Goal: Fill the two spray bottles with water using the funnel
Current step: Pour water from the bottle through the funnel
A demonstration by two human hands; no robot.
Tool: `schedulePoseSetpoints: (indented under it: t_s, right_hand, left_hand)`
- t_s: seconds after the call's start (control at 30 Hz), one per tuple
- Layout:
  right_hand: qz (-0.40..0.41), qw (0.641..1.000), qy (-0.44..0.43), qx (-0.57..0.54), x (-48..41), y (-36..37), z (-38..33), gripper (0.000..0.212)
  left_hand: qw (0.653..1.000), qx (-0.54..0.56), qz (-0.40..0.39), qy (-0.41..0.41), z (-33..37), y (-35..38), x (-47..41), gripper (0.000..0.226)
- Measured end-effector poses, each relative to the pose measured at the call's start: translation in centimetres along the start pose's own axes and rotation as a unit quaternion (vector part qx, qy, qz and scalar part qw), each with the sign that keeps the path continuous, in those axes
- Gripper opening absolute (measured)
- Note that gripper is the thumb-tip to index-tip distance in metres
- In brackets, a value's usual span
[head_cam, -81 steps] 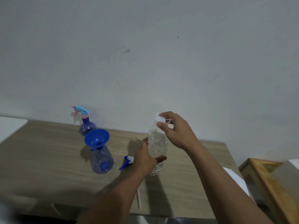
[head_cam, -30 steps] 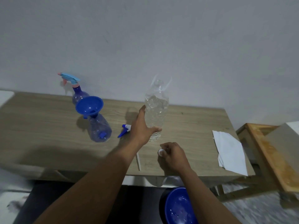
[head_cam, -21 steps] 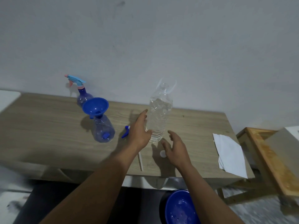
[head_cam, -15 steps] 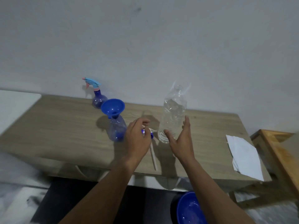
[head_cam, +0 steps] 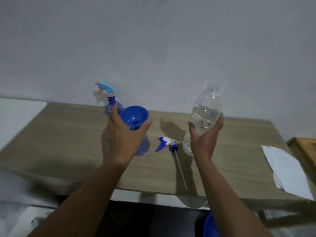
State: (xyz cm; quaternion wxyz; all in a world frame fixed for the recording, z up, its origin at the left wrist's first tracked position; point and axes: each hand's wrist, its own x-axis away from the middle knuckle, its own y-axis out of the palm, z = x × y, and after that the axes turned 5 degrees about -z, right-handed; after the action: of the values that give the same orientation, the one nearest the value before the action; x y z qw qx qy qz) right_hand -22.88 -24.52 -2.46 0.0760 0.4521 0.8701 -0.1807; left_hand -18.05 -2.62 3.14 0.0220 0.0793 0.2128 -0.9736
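On the wooden table (head_cam: pixel 68 142), the blue funnel (head_cam: pixel 134 117) sits in the neck of the near spray bottle (head_cam: pixel 142 146), with the left hand (head_cam: pixel 124 137) spread around both, not visibly clamped. At three o'clock from it the right hand (head_cam: pixel 203 139) cups the uncapped water bottle (head_cam: pixel 204 117), fingers open around its middle. Thin, clear and partly full, that bottle will likely dent and slip, so a firm mid-body grip suits; the capped second spray bottle (head_cam: pixel 111 106) waits at eleven o'clock.

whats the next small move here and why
Probably close the right hand on the uncapped water bottle and lift it toward the funnel: the funnel already sits in the near spray bottle, where the left hand cups it.
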Motion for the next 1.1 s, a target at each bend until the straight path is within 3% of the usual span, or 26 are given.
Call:
schedulePoseSetpoints:
  t_s: [0.1,0.27,0.43,0.7,0.87,1.1]
  right_hand:
    - [0.008,1.000,-0.025,0.017,-0.6,0.1,0.1,0.101]
    - [-0.015,0.997,-0.058,0.040,-1.1,-0.4,0.4,0.099]
    - [-0.049,0.989,-0.109,0.083,-2.0,-1.9,0.1,0.104]
    - [-0.144,0.964,-0.155,0.159,-3.2,-5.6,-2.8,0.100]
    - [-0.230,0.932,-0.185,0.212,-3.6,-7.4,-6.9,0.108]
    - [-0.380,0.848,-0.234,0.287,-3.3,-8.1,-11.4,0.102]
  left_hand:
    - [0.999,0.009,-0.028,0.014,-1.1,0.2,-0.6,0.105]
    - [0.999,0.022,-0.039,0.025,-1.7,0.2,-0.7,0.074]
    - [0.998,0.048,-0.045,0.012,-1.2,0.0,-0.8,0.094]
    - [0.996,0.038,-0.086,-0.009,-0.8,-0.3,-1.4,0.089]
    - [0.994,0.055,-0.089,-0.011,-1.6,-0.3,-2.4,0.081]
    - [0.992,0.077,-0.095,-0.012,-1.8,-0.2,-2.4,0.082]
